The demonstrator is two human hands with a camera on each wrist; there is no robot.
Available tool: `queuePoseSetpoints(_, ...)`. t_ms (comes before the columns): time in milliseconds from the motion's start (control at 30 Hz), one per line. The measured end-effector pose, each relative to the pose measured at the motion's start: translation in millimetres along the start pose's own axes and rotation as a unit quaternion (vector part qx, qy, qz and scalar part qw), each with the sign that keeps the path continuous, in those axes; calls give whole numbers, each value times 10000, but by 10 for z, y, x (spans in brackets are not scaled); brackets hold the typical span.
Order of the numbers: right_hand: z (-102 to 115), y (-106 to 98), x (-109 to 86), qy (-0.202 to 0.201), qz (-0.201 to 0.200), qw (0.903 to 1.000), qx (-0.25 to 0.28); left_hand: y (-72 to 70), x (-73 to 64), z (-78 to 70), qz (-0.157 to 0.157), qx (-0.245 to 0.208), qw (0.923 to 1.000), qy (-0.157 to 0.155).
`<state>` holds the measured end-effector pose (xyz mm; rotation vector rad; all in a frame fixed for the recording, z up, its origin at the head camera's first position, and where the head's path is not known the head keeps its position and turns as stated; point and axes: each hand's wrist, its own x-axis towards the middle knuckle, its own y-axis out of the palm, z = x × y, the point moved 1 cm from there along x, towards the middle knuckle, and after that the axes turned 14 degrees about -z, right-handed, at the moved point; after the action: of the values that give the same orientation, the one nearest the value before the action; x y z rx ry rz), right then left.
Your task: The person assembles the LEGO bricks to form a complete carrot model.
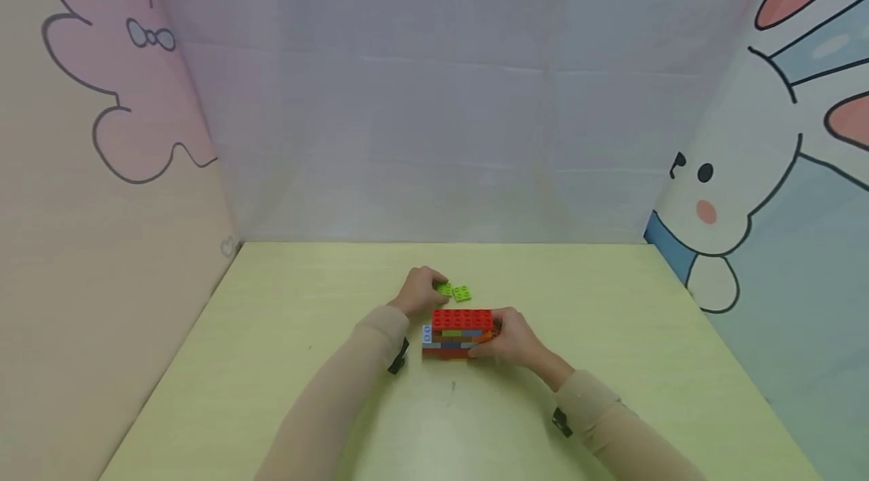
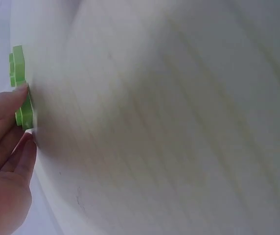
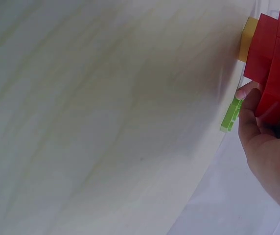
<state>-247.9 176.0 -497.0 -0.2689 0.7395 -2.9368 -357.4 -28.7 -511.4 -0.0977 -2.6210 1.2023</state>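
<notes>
My left hand (image 1: 419, 292) reaches over the table behind the stack, thumb and fingers on either side of a small light-green toy brick (image 2: 26, 113). A second light-green brick (image 1: 462, 293) of the same kind lies just to its right. With my right hand (image 1: 516, 339) I grip the right end of a block built of toy bricks (image 1: 462, 320). Its top is red and studded, with layers of blue, green, orange and brown below. In the right wrist view, the red side of the brick block (image 3: 272, 78) shows between the fingers, with a yellow brick (image 3: 248, 39) at its underside.
The pale yellow-green table (image 1: 285, 360) extends around both hands. A pale curtain-like backdrop (image 1: 441, 127) rises at its far edge. Side panels carry cartoon animals, a pink one (image 1: 136, 89) at left and a white rabbit (image 1: 736, 187) at right.
</notes>
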Motion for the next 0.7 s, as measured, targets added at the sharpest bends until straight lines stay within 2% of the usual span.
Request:
queuePoseSetpoints(233,-17,21,6,-97,-7,10000,-10,-72,-76,-12,-10,-256,9996,-138)
queuePoseSetpoints(367,-28,10,4,-167,-34,9998,-41,-117,-133,-1,-86,-296,9995,-65)
queuePoseSetpoints(533,-21,6,8,-100,-33,9999,-86,-234,-215,34,-240,-189,9995,19)
queuePoseSetpoints(700,-21,29,6,61,-40,9999,-89,-375,-287,35,-210,-210,9995,65)
